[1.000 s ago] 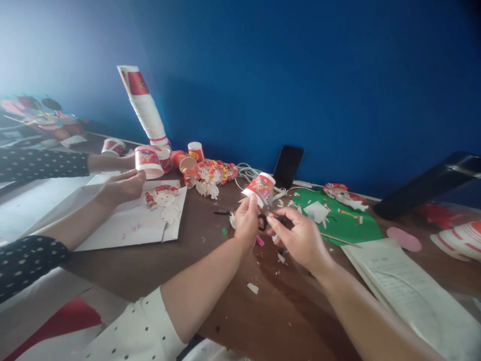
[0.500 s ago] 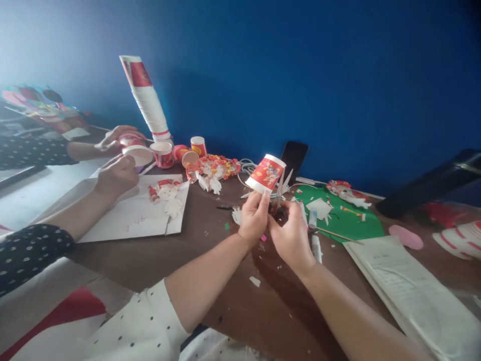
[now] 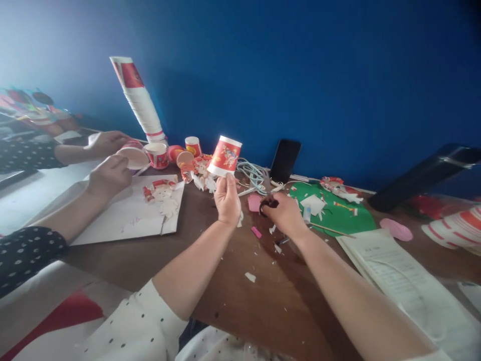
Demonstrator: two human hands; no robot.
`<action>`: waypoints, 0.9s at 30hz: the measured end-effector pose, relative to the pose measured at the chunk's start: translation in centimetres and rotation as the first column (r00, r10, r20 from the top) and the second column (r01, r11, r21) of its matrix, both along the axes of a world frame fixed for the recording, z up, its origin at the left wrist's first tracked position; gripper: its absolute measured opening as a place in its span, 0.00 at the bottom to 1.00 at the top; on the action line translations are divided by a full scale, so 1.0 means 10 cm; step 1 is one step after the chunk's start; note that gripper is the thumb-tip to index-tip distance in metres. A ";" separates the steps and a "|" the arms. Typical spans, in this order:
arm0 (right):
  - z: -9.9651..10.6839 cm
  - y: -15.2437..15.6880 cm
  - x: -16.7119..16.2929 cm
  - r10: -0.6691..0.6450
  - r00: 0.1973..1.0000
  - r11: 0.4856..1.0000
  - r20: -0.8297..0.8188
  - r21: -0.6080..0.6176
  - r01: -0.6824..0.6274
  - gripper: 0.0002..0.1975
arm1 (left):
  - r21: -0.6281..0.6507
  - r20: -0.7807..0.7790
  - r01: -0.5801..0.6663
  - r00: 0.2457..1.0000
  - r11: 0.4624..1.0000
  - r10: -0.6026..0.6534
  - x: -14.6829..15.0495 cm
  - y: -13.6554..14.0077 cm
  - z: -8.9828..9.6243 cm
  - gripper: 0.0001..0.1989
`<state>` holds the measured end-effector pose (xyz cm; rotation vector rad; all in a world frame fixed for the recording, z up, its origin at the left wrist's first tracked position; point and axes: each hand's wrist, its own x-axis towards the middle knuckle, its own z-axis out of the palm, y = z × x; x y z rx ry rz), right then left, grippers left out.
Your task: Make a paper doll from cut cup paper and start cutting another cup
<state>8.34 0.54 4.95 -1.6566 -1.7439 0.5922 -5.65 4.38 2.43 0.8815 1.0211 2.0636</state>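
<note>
Raised above the table, a red and white paper cup (image 3: 226, 156) with a printed picture is pinched at its lower rim by my left hand (image 3: 228, 201). My right hand (image 3: 285, 215) is closed round the dark handles of a pair of scissors (image 3: 269, 204), to the right of the cup and apart from it. The scissor blades are hard to make out against the cables behind. Beneath and between my hands lie a pink paper piece (image 3: 254, 202), a small magenta bit (image 3: 256, 231) and white scraps (image 3: 250, 277).
At left, a co-worker's hands (image 3: 108, 173) hold another cup over a white board (image 3: 112, 220). A tall cup stack (image 3: 141, 108) leans by the wall. A phone (image 3: 285, 160), cables (image 3: 252, 175), green paper (image 3: 338, 223), papers (image 3: 391, 265) and a dark cylinder (image 3: 421, 175) lie around.
My left hand has carried the cup leftward and turned it more upright. The scissors in my right hand have come away from the cup and tipped lower.
</note>
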 end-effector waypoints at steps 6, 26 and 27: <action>-0.09 0.11 -0.16 0.122 0.952 0.992 0.282 -0.019 -0.122 0.10 | -0.031 -0.009 -0.007 1.000 1.000 0.007 -0.02 0.04 -0.04 0.21; -0.10 0.13 0.15 0.099 0.823 0.992 0.559 -0.116 -0.041 0.20 | -0.034 -0.055 0.088 0.994 0.996 -0.090 -0.03 0.00 -0.06 0.22; -0.13 0.13 0.16 0.109 0.816 0.990 0.568 -0.135 -0.038 0.21 | -0.034 -0.066 0.092 0.993 0.995 -0.094 -0.03 0.00 -0.07 0.22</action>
